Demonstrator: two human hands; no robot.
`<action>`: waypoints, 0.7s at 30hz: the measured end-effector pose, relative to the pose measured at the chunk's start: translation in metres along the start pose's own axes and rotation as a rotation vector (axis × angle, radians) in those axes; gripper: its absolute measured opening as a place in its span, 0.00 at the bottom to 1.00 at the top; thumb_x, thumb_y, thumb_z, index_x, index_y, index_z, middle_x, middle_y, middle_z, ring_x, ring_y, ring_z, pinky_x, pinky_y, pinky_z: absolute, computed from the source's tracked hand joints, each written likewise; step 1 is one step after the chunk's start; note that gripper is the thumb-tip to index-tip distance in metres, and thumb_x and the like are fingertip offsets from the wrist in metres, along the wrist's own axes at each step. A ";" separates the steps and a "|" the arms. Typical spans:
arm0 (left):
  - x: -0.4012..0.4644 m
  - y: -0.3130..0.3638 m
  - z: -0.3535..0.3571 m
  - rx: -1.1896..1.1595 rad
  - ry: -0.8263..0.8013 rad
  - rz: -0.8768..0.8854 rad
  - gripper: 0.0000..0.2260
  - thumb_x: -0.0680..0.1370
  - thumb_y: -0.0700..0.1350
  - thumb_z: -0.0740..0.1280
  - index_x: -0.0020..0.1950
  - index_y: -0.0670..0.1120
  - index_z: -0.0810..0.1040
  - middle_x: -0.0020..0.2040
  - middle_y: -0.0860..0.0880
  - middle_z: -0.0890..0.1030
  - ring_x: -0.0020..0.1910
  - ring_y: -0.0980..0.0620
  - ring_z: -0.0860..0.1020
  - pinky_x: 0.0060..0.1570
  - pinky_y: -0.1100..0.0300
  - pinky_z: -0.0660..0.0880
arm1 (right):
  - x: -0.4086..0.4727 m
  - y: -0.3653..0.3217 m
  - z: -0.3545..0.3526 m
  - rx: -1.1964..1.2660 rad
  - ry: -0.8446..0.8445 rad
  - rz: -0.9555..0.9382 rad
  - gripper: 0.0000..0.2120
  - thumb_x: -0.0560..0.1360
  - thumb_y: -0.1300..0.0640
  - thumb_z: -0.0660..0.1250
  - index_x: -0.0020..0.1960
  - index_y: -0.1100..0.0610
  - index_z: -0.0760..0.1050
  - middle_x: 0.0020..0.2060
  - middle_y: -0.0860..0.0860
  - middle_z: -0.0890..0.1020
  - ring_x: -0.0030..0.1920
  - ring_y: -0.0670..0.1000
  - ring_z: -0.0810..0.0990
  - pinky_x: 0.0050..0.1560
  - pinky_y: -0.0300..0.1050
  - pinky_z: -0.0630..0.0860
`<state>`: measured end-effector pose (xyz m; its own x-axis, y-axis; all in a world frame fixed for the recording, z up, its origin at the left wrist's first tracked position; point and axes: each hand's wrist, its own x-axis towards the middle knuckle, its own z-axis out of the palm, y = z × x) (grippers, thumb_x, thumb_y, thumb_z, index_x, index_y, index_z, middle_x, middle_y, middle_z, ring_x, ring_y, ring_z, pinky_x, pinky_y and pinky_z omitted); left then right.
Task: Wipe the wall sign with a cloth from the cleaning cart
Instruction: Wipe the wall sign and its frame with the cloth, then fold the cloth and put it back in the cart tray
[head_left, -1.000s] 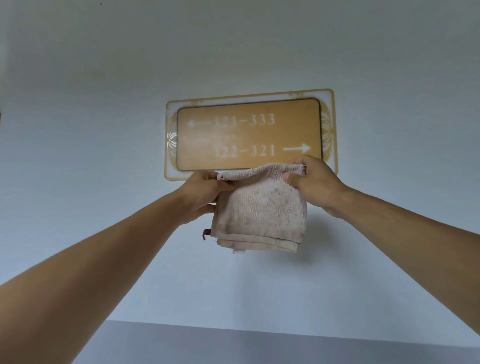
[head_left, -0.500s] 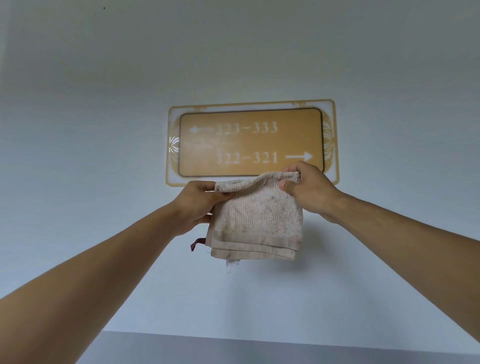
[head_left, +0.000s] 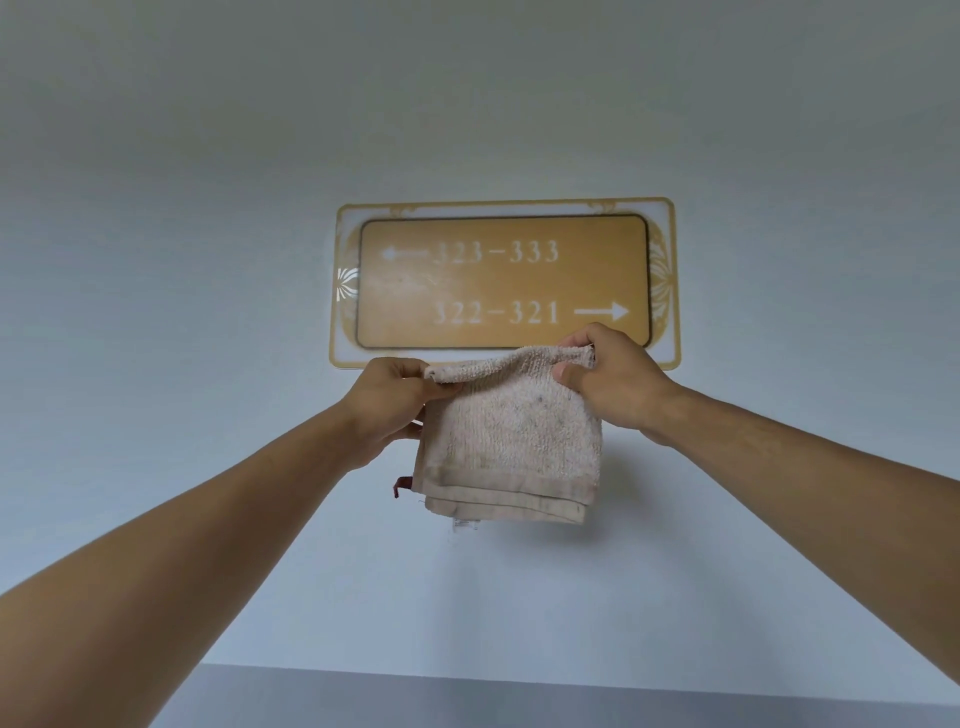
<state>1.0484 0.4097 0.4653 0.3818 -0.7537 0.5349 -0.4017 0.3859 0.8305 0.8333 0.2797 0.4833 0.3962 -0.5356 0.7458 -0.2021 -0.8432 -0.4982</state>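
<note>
A gold wall sign (head_left: 504, 280) with white room numbers and two arrows hangs on the pale wall. Just below it I hold a folded beige cloth (head_left: 514, 436), stained and hanging down in layers. My left hand (head_left: 389, 395) pinches the cloth's upper left corner. My right hand (head_left: 613, 379) pinches the upper right corner and overlaps the sign's lower right edge. A small dark red tag (head_left: 401, 486) sticks out at the cloth's lower left. The cleaning cart is out of view.
The pale wall (head_left: 208, 312) fills nearly the whole view around the sign. A darker grey band (head_left: 519, 699) runs along the bottom of the wall.
The sign has dropped slightly lower in view as my head tilted up. Both hands keep the same grip on the cloth's top corners just under the sign.
</note>
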 end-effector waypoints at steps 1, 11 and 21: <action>0.001 -0.001 0.001 -0.004 0.000 -0.003 0.15 0.77 0.40 0.72 0.57 0.31 0.79 0.45 0.43 0.83 0.41 0.47 0.80 0.38 0.56 0.80 | 0.000 0.000 0.000 -0.005 0.002 0.004 0.11 0.80 0.53 0.69 0.61 0.50 0.72 0.47 0.47 0.74 0.42 0.42 0.74 0.43 0.38 0.73; 0.016 -0.014 0.017 0.021 -0.069 -0.026 0.16 0.76 0.42 0.72 0.57 0.30 0.78 0.46 0.41 0.81 0.42 0.45 0.79 0.43 0.52 0.75 | -0.006 0.008 -0.013 -0.052 0.010 0.061 0.10 0.81 0.54 0.67 0.61 0.49 0.71 0.44 0.45 0.74 0.39 0.41 0.74 0.39 0.35 0.72; 0.029 -0.017 0.069 -0.046 -0.201 -0.042 0.17 0.74 0.48 0.74 0.54 0.36 0.80 0.46 0.45 0.84 0.40 0.47 0.82 0.40 0.55 0.78 | -0.019 0.039 -0.045 -0.112 0.058 0.193 0.14 0.83 0.58 0.59 0.69 0.51 0.68 0.54 0.51 0.74 0.44 0.44 0.74 0.38 0.40 0.70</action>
<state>1.0085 0.3441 0.4560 0.2221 -0.8585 0.4622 -0.3493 0.3725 0.8598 0.7775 0.2545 0.4697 0.2892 -0.6863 0.6673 -0.3687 -0.7232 -0.5840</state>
